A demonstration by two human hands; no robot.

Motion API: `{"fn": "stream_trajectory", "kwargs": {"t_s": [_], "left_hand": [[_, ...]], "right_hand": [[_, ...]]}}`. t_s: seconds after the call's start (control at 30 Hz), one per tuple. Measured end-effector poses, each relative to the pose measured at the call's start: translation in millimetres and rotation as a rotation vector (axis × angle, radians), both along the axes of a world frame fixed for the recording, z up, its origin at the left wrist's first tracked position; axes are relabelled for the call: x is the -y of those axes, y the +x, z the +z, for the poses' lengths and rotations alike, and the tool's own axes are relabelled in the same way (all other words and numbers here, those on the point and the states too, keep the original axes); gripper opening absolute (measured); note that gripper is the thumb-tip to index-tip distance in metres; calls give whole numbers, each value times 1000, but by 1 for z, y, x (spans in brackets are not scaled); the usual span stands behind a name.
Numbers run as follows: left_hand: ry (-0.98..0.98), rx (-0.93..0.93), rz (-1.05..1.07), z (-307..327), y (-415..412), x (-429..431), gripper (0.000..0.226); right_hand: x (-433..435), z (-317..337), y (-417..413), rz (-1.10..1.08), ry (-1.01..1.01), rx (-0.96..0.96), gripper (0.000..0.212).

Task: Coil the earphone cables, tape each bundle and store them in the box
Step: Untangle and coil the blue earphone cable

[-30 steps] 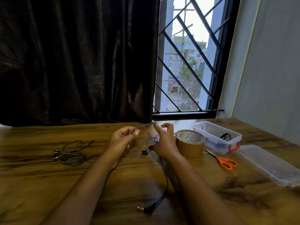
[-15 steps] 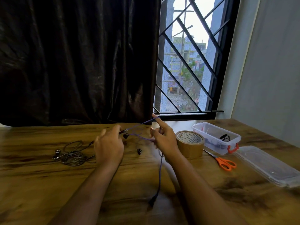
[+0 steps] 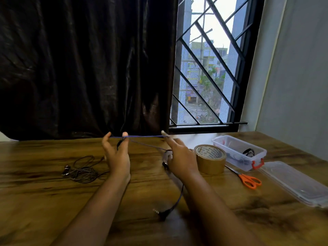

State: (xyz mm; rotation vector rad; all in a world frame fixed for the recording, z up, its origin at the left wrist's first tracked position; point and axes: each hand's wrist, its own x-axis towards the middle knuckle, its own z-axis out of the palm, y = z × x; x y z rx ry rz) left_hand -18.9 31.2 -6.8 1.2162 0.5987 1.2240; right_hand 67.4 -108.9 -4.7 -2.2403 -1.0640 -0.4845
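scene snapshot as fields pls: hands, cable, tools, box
left hand: fingers upright, blue earphone cable stretched across fingertips
right hand: index hooks cable, other fingers curled on a strand
plug: lying on table
second earphones: loose tangle, left of hands
tape roll: right of right hand
scissors: in front of box
box: open, dark bundle inside
lid: off, right of box
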Motion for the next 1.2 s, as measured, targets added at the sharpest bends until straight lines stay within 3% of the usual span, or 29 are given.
{"fn": "stream_trajectory", "kwargs": {"t_s": [0.13,0.23,0.37,0.5,0.63,0.8,0.9,1.07,1.2], "left_hand": [[-8,122,-92,0,4,-1,44],[-52,197,-64,-1,6,-3,51],[-7,156,150,-5,6,-5,73],[172,28,348,-6,3,-12,91],[266,-5,389,-3,-2,-8,96],[638,-213,357,-9,-10,-16,84],[666,-361,290,-17,-10,-21,79],[664,-986,192,-17,-12,-13,57],[827,-1049,243,-3,-11,-2,31]], "right_hand": [[-8,-4,6,251,355,-163,77],[-6,-1,8,199,481,-232,66],[0,2,0,3,158,-54,94],[-1,4,-1,-100,53,15,110],[-1,-2,0,-124,44,-26,112],[6,0,1,-152,54,35,104],[5,0,1,-79,44,1,88],[1,-3,7,109,283,-112,68],[-3,0,6,242,503,-119,49]]}}
